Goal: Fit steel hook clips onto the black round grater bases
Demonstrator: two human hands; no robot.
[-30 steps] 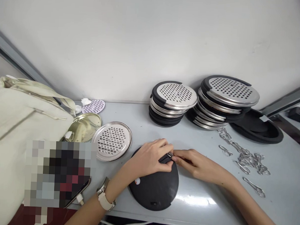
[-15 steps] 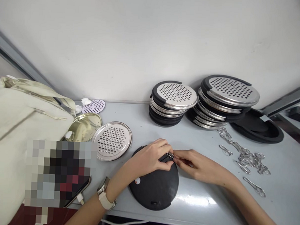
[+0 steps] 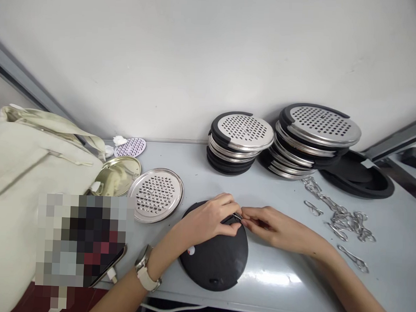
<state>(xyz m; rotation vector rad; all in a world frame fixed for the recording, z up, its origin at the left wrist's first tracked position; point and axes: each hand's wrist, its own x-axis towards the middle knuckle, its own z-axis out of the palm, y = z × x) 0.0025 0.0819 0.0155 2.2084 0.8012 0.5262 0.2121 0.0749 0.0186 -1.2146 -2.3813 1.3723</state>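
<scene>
A round black plastic disc point(image 3: 220, 264) lies on the table in front of me, with a small white-and-red spot at its left and a slot near its front edge. My left hand point(image 3: 215, 219) is bent over the disc's far edge, thumb and fingers closed on it. At that edge my right hand point(image 3: 265, 225) pinches a small bent-wire metal clip point(image 3: 237, 216). The clip meets the disc just beside my left fingertips; its far end is hidden. Several similar wire clips point(image 3: 355, 222) lie loose and in a pile to the right.
A metal grater plate point(image 3: 156, 195) lies left of the disc, near a shiny round lid point(image 3: 119, 175). Behind stand two stacks of grater discs point(image 3: 245, 130) point(image 3: 319, 126). A black round tray point(image 3: 382, 184) sits far right. A pale bag point(image 3: 31, 166) and a phone point(image 3: 110, 266) occupy the left.
The wire clip looks flatter and shows less between my fingers. My right hand has shifted very slightly; the disc stays in place.
</scene>
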